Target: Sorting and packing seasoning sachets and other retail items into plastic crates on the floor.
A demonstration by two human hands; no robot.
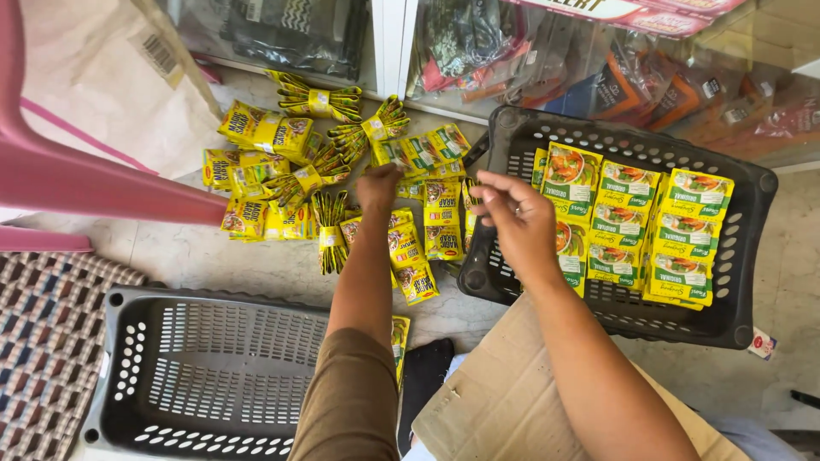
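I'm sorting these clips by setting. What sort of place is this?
Probably a small shop: a glass display cabinet full of packaged goods, heaps of yellow sachets on the floor, and a dark basket of green packets.

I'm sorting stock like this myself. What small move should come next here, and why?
Probably close the left hand on the yellow sachets under it: it rests on that loose pile on the floor, while the right hand hovers open beside the basket.
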